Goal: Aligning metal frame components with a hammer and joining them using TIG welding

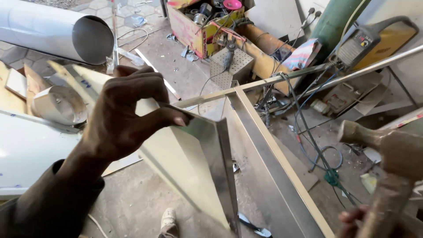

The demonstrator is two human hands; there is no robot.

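Concrete floor [132, 198] spreads below you, dusty and littered with scraps, cables and tools. Your left hand [125, 112] grips the upper edge of a folded metal sheet [194, 163]; the fingers [141, 86] curl over the far side and the thumb presses flat against the near face, so the sheet is pinched between them. It slopes down from your hand toward the lower middle of the view, and its bent edge lies against a long metal rail [273, 163] that runs diagonally from the centre to the bottom right.

At the right edge your right hand [352, 220] shows only in part at the bottom, its fingers wrapped around the wooden handle of a hammer [392, 154]. The worn head is raised above the rail, well apart from the sheet.

Behind your left hand a large metal pipe [57, 31] lies on its side, with a smaller metal duct piece [59, 105] just below it. Farther back, a yellow cardboard box [198, 26] holds assorted parts, and a yellow welding machine [374, 42] sits at the top right with cables trailing down across the floor. A white shoe [168, 222] shows near the bottom.
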